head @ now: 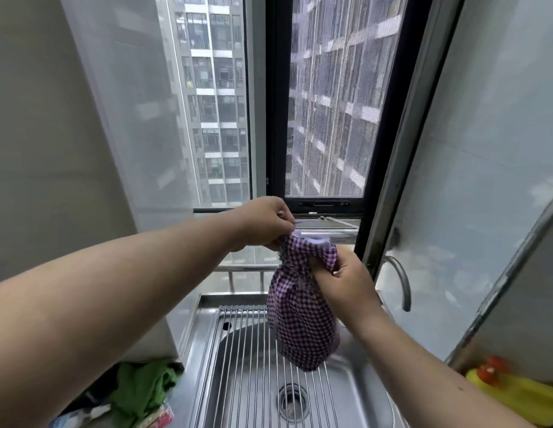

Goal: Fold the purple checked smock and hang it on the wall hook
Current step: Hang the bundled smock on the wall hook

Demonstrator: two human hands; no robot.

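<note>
The purple checked smock (299, 313) hangs bunched in a narrow bundle above the steel sink, its lower end near the rack. My left hand (266, 223) pinches its top edge at the upper left. My right hand (343, 279) grips the upper right part of the cloth, fingers curled round the fabric. A pale lilac band shows at the top of the smock between both hands. No wall hook can be made out in this view.
A steel sink (370, 393) with a wire roll-up rack (238, 350) lies below. A tap (401, 279) curves at the right. A green cloth (142, 387) lies at the left, a yellow bottle (512, 390) at the right. A window (324, 103) is ahead.
</note>
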